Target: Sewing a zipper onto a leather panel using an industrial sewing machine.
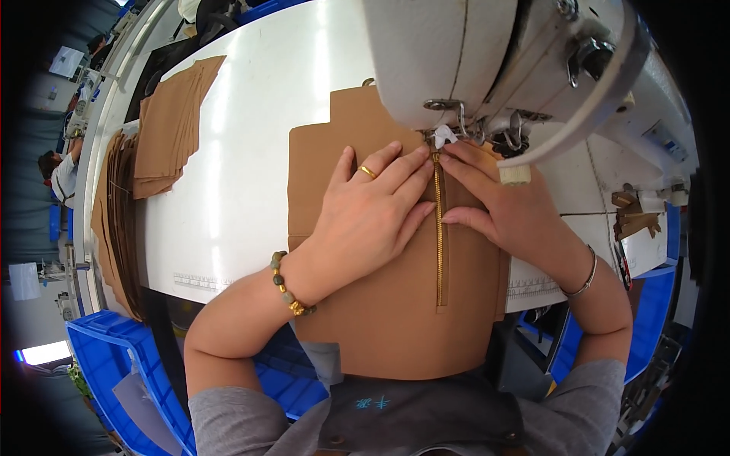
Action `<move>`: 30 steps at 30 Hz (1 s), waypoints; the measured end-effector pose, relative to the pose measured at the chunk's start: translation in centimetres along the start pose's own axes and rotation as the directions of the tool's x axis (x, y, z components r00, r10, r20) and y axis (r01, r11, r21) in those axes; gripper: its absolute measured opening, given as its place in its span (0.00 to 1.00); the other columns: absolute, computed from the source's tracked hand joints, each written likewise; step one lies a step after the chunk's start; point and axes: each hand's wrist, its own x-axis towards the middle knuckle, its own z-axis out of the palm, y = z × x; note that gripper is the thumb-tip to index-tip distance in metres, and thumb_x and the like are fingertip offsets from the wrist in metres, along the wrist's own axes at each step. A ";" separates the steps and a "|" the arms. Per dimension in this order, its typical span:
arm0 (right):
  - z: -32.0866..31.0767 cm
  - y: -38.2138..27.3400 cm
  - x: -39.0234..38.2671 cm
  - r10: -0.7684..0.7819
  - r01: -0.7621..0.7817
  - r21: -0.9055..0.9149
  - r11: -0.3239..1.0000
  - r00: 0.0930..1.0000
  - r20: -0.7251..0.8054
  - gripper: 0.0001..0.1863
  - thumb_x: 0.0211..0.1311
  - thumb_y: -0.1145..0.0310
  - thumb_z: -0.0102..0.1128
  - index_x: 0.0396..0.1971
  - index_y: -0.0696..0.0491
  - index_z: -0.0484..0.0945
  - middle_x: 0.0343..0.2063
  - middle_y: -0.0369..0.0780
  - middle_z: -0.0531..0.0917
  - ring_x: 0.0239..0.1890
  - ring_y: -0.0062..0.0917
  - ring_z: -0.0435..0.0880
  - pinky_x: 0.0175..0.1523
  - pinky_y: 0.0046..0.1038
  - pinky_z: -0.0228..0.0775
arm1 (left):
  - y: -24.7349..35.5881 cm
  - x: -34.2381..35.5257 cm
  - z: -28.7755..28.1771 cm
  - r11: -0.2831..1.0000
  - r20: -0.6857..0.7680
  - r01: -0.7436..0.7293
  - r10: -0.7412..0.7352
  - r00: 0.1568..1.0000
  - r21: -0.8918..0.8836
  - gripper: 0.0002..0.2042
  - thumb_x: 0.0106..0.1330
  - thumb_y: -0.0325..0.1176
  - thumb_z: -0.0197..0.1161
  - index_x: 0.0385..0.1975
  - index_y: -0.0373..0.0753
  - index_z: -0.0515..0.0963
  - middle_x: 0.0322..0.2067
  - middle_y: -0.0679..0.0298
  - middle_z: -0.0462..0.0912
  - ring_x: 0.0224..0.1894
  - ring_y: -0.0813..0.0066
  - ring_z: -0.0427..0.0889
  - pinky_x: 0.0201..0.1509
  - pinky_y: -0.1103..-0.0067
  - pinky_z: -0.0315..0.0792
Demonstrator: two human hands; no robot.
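Observation:
A flat brown panel (395,334) with notched corners lies under the white sewing machine (449,61) and hangs over the table's near edge. Down its middle runs a gold metal zipper (439,258), its top end close to the needle area. My left hand (372,197) rests on the panel left of the zipper, fingers stretched and spread. To the zipper's right, my right hand (502,197) presses on the panel, fingers extended and thumb apart beside the teeth. Fingertips of both hands come near the presser foot, which is partly hidden behind a bit of white material (443,137).
Stacks of brown pieces (171,125) lie on the left of the white table (243,152), more (118,220) at its edge. Blue bins (129,380) stand below. Scissors (623,262) and brown scraps (635,216) lie at right. Another person (65,171) sits far left.

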 end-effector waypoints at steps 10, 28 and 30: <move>-0.1 0.1 0.0 -0.009 0.009 0.017 1.000 1.000 -0.010 0.36 0.63 0.43 0.65 0.63 0.53 0.80 0.54 0.41 0.86 0.53 0.38 0.82 0.73 0.46 0.64 | 0.1 0.1 0.2 1.000 -0.003 0.011 -0.011 1.000 0.009 0.22 0.68 0.40 0.69 0.60 0.40 0.80 0.59 0.63 0.81 0.65 0.58 0.77 0.69 0.48 0.69; 0.5 0.2 -0.1 -0.012 0.011 -0.013 1.000 0.996 -0.086 0.29 0.59 0.47 0.70 0.52 0.54 0.83 0.54 0.39 0.85 0.62 0.36 0.79 0.74 0.49 0.61 | 0.2 0.6 0.1 0.997 0.001 0.002 -0.002 1.000 -0.081 0.23 0.66 0.38 0.71 0.60 0.37 0.80 0.61 0.57 0.81 0.65 0.54 0.78 0.69 0.53 0.70; 0.7 0.3 -0.2 -0.017 0.017 -0.005 1.000 0.996 -0.085 0.29 0.60 0.47 0.70 0.52 0.54 0.83 0.54 0.41 0.85 0.64 0.36 0.79 0.75 0.50 0.60 | 0.3 0.6 -0.1 0.999 0.019 0.020 -0.019 1.000 -0.032 0.23 0.66 0.39 0.71 0.59 0.37 0.81 0.62 0.58 0.80 0.67 0.53 0.77 0.70 0.53 0.69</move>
